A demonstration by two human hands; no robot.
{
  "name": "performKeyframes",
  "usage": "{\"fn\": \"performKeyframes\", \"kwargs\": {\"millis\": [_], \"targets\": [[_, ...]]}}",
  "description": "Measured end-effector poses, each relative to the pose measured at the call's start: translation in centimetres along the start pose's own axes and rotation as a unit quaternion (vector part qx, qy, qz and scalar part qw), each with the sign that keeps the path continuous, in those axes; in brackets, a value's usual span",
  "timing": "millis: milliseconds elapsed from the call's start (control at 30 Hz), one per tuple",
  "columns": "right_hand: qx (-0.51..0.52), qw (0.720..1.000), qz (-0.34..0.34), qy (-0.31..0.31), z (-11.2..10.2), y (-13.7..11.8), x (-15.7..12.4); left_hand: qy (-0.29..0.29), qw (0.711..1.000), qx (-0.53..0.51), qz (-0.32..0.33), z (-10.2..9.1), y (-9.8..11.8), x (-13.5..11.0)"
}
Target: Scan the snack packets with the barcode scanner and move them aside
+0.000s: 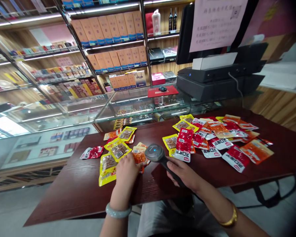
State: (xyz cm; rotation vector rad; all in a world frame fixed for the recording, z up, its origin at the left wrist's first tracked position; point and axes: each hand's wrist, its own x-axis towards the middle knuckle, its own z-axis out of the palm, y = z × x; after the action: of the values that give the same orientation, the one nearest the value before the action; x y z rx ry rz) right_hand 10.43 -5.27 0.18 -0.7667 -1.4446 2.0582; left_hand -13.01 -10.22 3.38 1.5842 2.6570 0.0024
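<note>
In my right hand (181, 171) is a grey and black handheld barcode scanner (155, 152), my fingers wrapped round its handle. Its head points left, over an orange snack packet (138, 154). My left hand (127, 168) grips that packet's near edge, thumb on the right side; the fingertips are partly hidden. Yellow snack packets with clear windows (118, 149) lie beside and beyond my left hand, some overlapping. A red and white packet (92, 152) lies farther left. To the right of the scanner spreads a larger pile of red, orange and yellow packets (218, 143).
The dark wooden table (81, 184) stands against a glass display counter (128, 105). On the counter are a mouse (162, 89) on a red pad and a black cash register unit (199, 79) with a monitor. Shelves of orange boxes (106, 28) rise behind.
</note>
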Motion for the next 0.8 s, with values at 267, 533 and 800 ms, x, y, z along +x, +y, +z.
{"fn": "performKeyframes", "kwargs": {"millis": [267, 533, 800], "targets": [[0.025, 0.999, -0.017, -0.011, 0.3, -1.3, -1.1, -0.010, 0.979, -0.205, -0.013, 0.1, 0.1, 0.6], [0.020, 0.999, -0.044, -0.012, -0.7, -1.8, -2.0, 0.022, 0.959, -0.279, 0.031, 0.4, 2.3, 1.3], [0.041, 0.998, -0.050, 0.016, -2.6, -1.6, -3.2, 0.013, 0.937, -0.347, 0.041, 1.1, 4.0, 2.5]]}}
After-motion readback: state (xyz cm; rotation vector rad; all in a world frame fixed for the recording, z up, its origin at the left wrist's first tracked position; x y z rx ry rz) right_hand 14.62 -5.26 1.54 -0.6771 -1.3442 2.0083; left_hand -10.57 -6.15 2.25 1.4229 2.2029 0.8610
